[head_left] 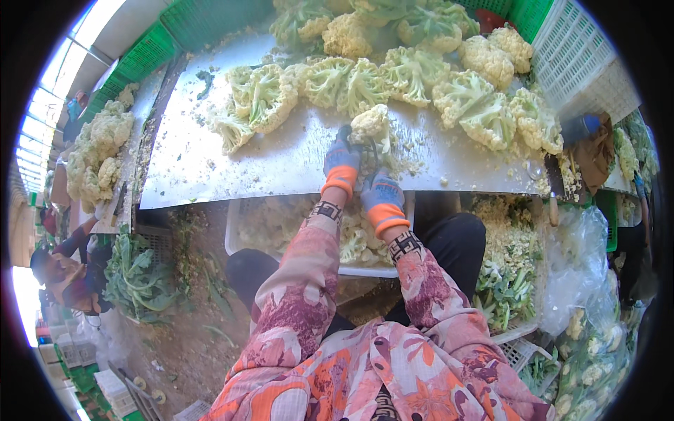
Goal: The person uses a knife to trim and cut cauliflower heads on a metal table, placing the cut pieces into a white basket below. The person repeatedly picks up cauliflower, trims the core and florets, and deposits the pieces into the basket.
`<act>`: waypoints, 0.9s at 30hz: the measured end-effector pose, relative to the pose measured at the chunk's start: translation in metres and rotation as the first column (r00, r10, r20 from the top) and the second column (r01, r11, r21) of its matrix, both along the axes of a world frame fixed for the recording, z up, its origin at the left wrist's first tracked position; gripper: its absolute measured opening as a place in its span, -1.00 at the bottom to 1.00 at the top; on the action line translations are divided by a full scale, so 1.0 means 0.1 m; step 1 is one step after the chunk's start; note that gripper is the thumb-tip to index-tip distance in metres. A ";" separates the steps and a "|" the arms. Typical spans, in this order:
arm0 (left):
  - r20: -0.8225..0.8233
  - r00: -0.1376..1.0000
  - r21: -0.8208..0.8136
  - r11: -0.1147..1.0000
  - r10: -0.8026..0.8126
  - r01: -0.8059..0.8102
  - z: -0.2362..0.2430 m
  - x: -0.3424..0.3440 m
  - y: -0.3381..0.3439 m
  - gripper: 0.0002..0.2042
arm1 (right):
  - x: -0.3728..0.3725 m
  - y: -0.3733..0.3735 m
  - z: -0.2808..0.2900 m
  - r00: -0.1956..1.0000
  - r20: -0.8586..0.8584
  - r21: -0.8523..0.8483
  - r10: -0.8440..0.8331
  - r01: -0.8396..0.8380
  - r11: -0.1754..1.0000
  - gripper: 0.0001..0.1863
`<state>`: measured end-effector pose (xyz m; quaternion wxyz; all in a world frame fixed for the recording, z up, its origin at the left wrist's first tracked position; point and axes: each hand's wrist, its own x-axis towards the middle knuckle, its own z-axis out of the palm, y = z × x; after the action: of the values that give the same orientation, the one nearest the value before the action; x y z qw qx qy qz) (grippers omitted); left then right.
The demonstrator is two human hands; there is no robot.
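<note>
Both my hands wear blue-grey gloves with orange cuffs and reach over the metal table [281,168]. My left hand [342,160] is closed at the base of a pale cauliflower piece [371,121], its dark fingertip against the piece's left side. Just below and to the right, my right hand [381,191] is closed around a dark, curved, thin tool [374,147], which touches the underside of the piece; its kind is not clear. Cut cauliflower heads [263,98] lie in a row beyond my hands, stems toward me. Small crumbs are scattered around the piece.
Below the table edge, between my knees, a white tub [232,228] holds florets. A knife [554,184] lies at the table's right edge. Green crates [210,28] and a white crate [583,59] stand behind. To the left, a person [70,270] works beside more cauliflower [102,151].
</note>
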<state>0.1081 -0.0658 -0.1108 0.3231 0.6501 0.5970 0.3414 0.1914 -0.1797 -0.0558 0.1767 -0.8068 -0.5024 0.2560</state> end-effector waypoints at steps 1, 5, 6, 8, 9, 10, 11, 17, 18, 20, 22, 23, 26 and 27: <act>-0.025 1.000 -0.028 1.000 0.013 -0.014 0.02 -0.01 -0.02 -0.50 | -0.05 0.10 -0.01 0.999 -0.018 -0.006 -0.040 0.040 0.999 -0.59; -0.028 0.999 0.016 1.000 0.014 -0.014 0.08 0.00 -0.07 -0.49 | -0.10 0.29 -0.10 0.995 -0.092 -0.099 -0.049 0.040 0.994 -0.54; -0.042 0.999 -0.027 1.000 -0.007 0.006 0.12 0.02 -0.10 -0.47 | -0.07 0.28 -0.10 0.995 -0.086 -0.134 -0.043 0.032 0.991 -0.52; -0.189 0.981 0.005 0.999 0.033 -0.033 0.25 0.07 -0.18 -0.45 | 0.00 0.26 0.00 0.998 -0.062 -0.149 0.027 -0.036 0.988 -0.53; -0.257 0.965 0.023 0.999 0.052 -0.048 0.29 0.11 -0.21 -0.44 | 0.05 0.24 0.01 0.997 -0.047 -0.157 0.061 -0.067 0.985 -0.53; -0.249 0.966 0.067 0.996 0.074 -0.060 0.27 0.10 -0.19 -0.48 | 0.07 0.21 0.00 0.995 -0.065 -0.151 0.075 -0.084 0.985 -0.55; -0.240 0.966 0.109 0.992 0.094 -0.070 0.22 0.09 -0.15 -0.53 | 0.10 0.18 -0.05 0.993 -0.048 -0.126 0.106 -0.111 0.986 -0.55; 0.310 0.948 -0.135 0.991 0.066 -0.025 -0.15 -0.24 0.07 -0.68 | 0.25 -0.20 -0.10 0.980 0.015 -0.109 0.196 -0.194 0.975 -0.59; 0.447 0.886 -0.201 0.979 0.124 -0.035 -0.25 -0.37 0.10 -0.69 | 0.23 -0.22 -0.12 0.981 -0.007 -0.101 0.193 -0.193 0.976 -0.57; 0.547 0.805 -0.323 0.945 0.228 -0.048 -0.25 -0.41 0.02 -0.71 | 0.33 -0.32 -0.20 0.984 -0.022 -0.095 0.178 -0.180 0.979 -0.58; 0.445 0.887 -0.444 0.890 0.121 0.102 -0.09 -0.46 -0.15 -0.67 | 0.46 -0.46 -0.31 0.989 -0.021 -0.085 0.148 -0.149 0.985 -0.60; 0.388 0.919 -0.497 0.856 0.073 0.142 0.04 -0.62 -0.19 -0.65 | 0.42 -0.51 -0.32 0.986 -0.055 -0.067 0.155 -0.158 0.985 -0.61; -0.065 0.977 -0.394 0.905 -0.203 0.161 0.42 -0.54 -0.22 -0.53 | 0.52 -0.72 -0.43 0.980 -0.178 -0.034 0.090 -0.097 0.995 -0.64; -0.150 0.966 -0.377 0.915 -0.212 0.142 0.65 -0.47 -0.28 -0.51 | 0.50 -0.77 -0.42 0.977 -0.198 -0.021 0.076 -0.082 0.996 -0.63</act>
<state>0.0607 -0.0942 -0.0456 0.4093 0.6600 0.6161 0.1317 0.2418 -0.2564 -0.0978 0.2033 -0.7595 -0.5102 0.3487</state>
